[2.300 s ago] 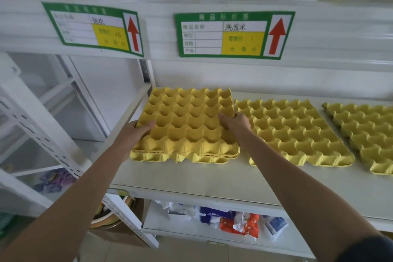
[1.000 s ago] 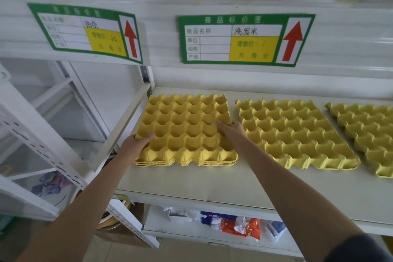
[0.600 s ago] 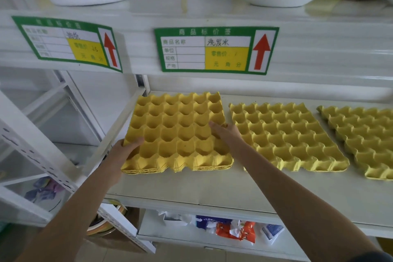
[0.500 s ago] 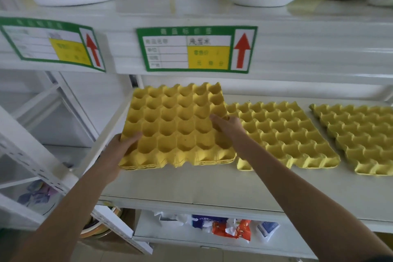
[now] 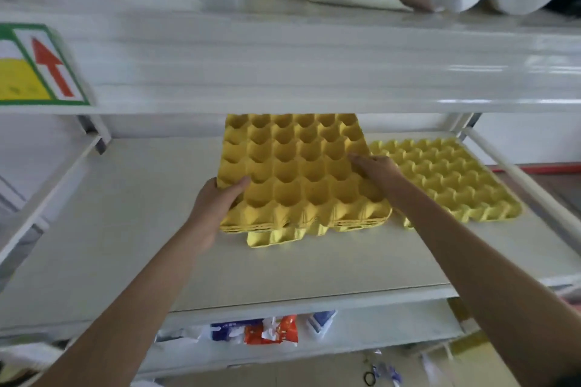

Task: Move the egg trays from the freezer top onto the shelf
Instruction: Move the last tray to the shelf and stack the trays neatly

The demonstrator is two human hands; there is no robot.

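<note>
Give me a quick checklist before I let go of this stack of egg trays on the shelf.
1. Both hands gripping: ok. The left hand holds the held stack at its left edge, the right hand at its right.
2. Stack resting flat: cannot tell; it looks tilted.
3. Lined up with the tray underneath: not ok, that tray's front edge sticks out.
4. Clear of the neighbouring tray: cannot tell, the right hand hides the gap.
5. Headroom under the upper shelf: cannot tell, its front edge hides the stack's back.
6. Bare shelf board left of the stack: ok.
</note>
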